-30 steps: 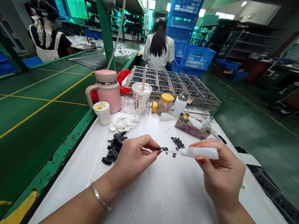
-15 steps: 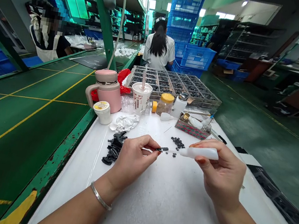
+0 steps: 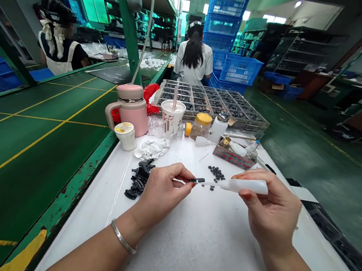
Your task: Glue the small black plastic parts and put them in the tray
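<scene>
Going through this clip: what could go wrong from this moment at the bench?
The thin nozzle of the white squeeze bottle in the right hand sits very close to the small black part pinched by the left hand, so a slip might mark the part or fingers. The loose small black pieces just beyond could also get knocked and scattered.
</scene>
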Demonstrator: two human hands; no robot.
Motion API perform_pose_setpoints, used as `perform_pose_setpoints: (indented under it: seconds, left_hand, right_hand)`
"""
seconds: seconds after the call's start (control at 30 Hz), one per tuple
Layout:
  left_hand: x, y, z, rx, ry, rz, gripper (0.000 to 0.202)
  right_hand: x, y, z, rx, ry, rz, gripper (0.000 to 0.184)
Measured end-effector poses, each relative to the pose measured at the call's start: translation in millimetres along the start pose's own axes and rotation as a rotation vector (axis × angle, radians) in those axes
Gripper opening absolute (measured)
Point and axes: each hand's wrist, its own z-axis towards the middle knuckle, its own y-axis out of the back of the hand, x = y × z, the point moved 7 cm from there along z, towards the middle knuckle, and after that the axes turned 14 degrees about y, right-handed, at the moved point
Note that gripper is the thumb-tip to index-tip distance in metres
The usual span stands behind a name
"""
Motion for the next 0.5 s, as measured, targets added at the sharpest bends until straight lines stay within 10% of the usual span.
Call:
perform_pose_setpoints:
  seconds: [0.5]
  left_hand:
    - [7, -2.3, 2, 0.047, 0.097, -0.095, 0.011]
  right_hand:
    - [-14, 2, -4, -0.063, -0.094, 0.074, 0.015]
